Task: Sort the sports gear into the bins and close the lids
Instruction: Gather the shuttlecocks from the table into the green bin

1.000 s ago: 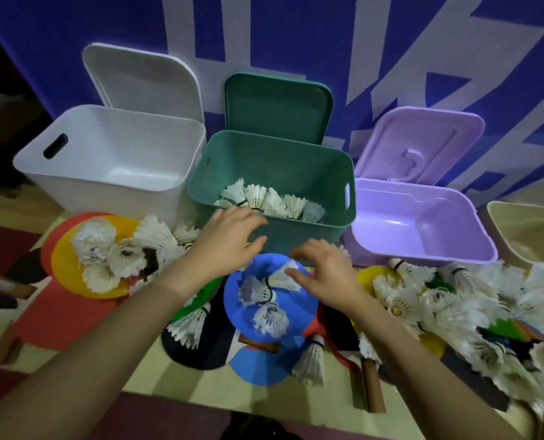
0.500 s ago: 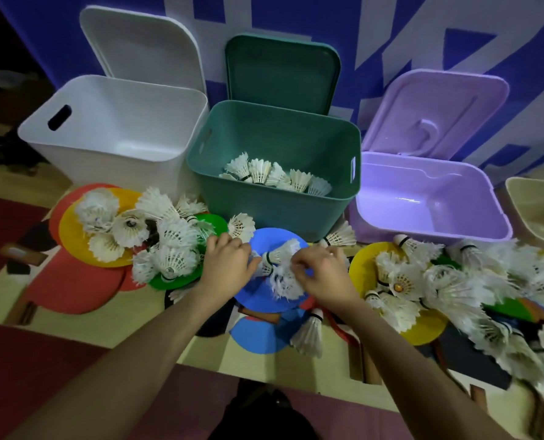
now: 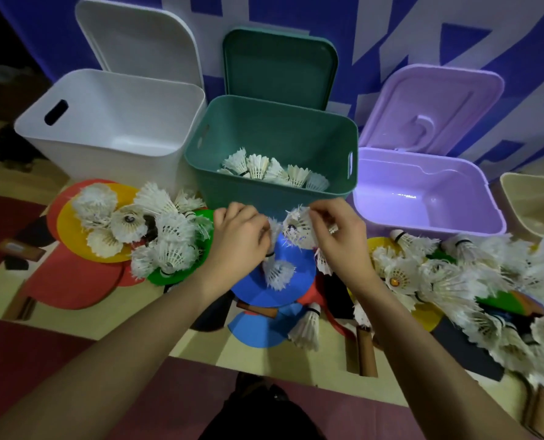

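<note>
1. Left hand [image 3: 237,241]: fingers curled, back of hand up, gripping a white shuttlecock [image 3: 272,228] at its fingertips; a second shuttlecock [image 3: 278,274] hangs or lies just below, over the blue disc [image 3: 283,281]. Whether the hand holds that one too cannot be told.
2. Right hand [image 3: 338,236]: fingers curled, pinching the feather skirt of a shuttlecock [image 3: 297,228], cork end toward the camera, just beside the left hand.
3. Both hands sit directly near of the green bin [image 3: 273,198], touching or almost touching its near wall.
4. Green bin: centre of the row, lid [image 3: 280,68] upright behind it, a row of shuttlecocks [image 3: 275,171] on its floor.
5. White bin [image 3: 112,131]: left of green, lid [image 3: 137,39] raised.
6. Purple bin [image 3: 429,198]: right of green, lid [image 3: 429,106] raised.
7. Beige bin [image 3: 534,204]: far right, cut by the frame edge.
8. Left pile: shuttlecocks [image 3: 137,223] on yellow [image 3: 70,230], red and green discs.
9. Right pile: a dense spread of shuttlecocks [image 3: 470,281] over coloured discs and dark paddles.
10. Near centre: one shuttlecock [image 3: 305,328] on a lower blue disc, beside a wooden paddle handle [image 3: 367,354].
</note>
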`<state>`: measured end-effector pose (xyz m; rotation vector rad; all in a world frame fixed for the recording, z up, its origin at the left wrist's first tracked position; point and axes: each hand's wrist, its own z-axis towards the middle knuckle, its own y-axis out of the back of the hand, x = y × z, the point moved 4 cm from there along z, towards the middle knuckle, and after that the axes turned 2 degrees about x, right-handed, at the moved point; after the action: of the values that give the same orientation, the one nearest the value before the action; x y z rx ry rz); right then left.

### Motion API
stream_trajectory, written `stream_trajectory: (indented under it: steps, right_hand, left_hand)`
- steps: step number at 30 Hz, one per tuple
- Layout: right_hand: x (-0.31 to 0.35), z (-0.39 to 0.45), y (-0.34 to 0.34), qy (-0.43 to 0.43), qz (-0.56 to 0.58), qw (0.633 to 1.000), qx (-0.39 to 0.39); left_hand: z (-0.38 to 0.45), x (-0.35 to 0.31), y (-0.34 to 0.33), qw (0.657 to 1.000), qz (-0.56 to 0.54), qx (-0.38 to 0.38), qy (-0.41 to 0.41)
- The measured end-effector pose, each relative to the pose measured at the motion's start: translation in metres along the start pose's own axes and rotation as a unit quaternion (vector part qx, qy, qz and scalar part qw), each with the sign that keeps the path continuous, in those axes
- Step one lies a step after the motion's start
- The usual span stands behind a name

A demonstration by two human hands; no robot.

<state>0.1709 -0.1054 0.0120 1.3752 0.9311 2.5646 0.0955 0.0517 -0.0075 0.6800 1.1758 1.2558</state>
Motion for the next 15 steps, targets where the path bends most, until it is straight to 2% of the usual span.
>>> stream_trajectory:
  steps: [4,8,15]
  right_hand:
    - [0.016,0.024,0.013,0.016,0.008,0.997,-0.077]
    - [0.021,0.056,0.019,0.028,-0.032,0.991,-0.123]
    - [-0.005,0.115,0.005,-0.031,-0.095,0.99,-0.102]
  left_hand:
    - [0.027,-0.008,0.045,0.995,-0.04,-0.085,-0.044]
    - [0.065,-0.003,0.071,0.987,-0.083,-0.122,-0.058]
    - [0.136,0.013,0.064,0.99,-0.045,-0.113,-0.065]
